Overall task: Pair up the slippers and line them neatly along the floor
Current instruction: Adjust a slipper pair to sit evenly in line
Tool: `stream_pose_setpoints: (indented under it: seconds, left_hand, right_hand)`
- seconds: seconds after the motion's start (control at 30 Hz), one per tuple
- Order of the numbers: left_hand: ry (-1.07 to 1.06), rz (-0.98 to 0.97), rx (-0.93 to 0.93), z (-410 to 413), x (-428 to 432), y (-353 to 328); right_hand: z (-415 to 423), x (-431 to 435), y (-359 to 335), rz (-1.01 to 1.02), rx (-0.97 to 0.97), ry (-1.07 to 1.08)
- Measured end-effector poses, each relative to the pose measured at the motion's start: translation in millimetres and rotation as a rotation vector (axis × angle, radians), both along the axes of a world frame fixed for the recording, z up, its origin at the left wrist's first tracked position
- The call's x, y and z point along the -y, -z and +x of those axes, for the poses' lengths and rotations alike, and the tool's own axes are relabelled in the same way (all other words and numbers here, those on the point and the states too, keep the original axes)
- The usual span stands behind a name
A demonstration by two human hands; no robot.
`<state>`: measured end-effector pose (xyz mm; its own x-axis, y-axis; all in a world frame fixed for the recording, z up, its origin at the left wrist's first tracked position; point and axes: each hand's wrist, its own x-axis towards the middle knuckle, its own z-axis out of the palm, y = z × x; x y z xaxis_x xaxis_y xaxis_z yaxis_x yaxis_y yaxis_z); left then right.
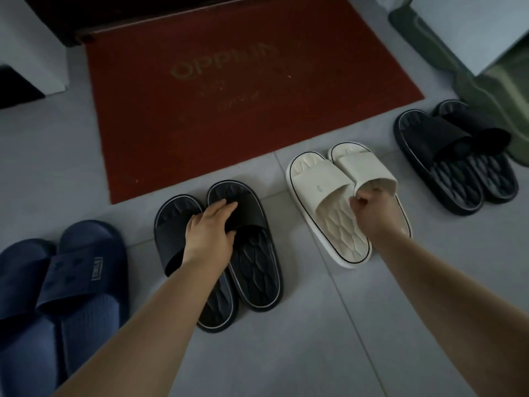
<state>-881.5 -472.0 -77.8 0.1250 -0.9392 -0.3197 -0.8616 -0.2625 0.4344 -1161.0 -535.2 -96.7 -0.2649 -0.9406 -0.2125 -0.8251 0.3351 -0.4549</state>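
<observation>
Several pairs of slippers lie in a row on the grey tiled floor. A blue pair [71, 270] is at the far left. A black pair with white trim [252, 262] sits left of centre; my left hand [210, 229] rests on the straps where the two meet, fingers around the right slipper's strap. A cream pair [320, 190] lies right of centre; my right hand [372, 209] pinches the strap edge of the right cream slipper. Another black pair [458, 167] lies at the far right, side by side.
A red doormat [229, 96] with faded lettering lies beyond the slippers, below a dark door threshold [143, 21]. A green object [498, 90] stands at the right beside the far black pair. A white cabinet [31, 53] is at the upper left.
</observation>
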Motion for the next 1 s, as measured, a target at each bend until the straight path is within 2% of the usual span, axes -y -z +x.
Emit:
stream_pose_setpoints:
  seconds: [0.1,0.23,0.37,0.5,0.63,0.73,0.87,0.93,1.0]
  left_hand:
    - [0.085,0.043,0.063,3.3,-0.5,-3.7]
    - [0.224,0.053,0.154,23.1,-3.4,-21.8]
    - [0.283,0.013,0.193,58.6,-15.4,-50.1]
    - [0.298,0.020,0.141,58.4,-26.1,-82.5]
    - [0.356,0.002,0.026,10.0,-27.6,-100.1]
    - [0.418,-0.012,-0.053,-47.6,-18.1,-95.3]
    - [0.405,-0.040,-0.175,-129.4,-0.6,-76.0]
    - [0.354,-0.018,-0.228,-170.2,10.4,-62.9]
    - [0.209,0.045,-0.278,-208.5,23.5,-46.7]
  right_hand:
    - [3.6,0.0,-4.4,0.047,-0.029,0.010]
    - [9.5,-3.2,-19.1,0.221,-0.066,0.022]
    - [3.2,-39.2,-60.5,0.296,0.088,0.124]
    - [-35.7,-76.1,-139.5,0.366,0.145,0.102]
    - [-74.7,-93.2,-201.5,0.338,0.009,0.019]
    - [-98.9,-93.4,-196.9,0.266,-0.038,-0.059]
    - [-151.9,-63.3,-154.0,0.316,-0.096,-0.212]
    - [-183.8,-35.8,-129.4,0.282,-0.038,-0.163]
    - [-213.6,0.6,-101.3,0.216,0.045,-0.067]
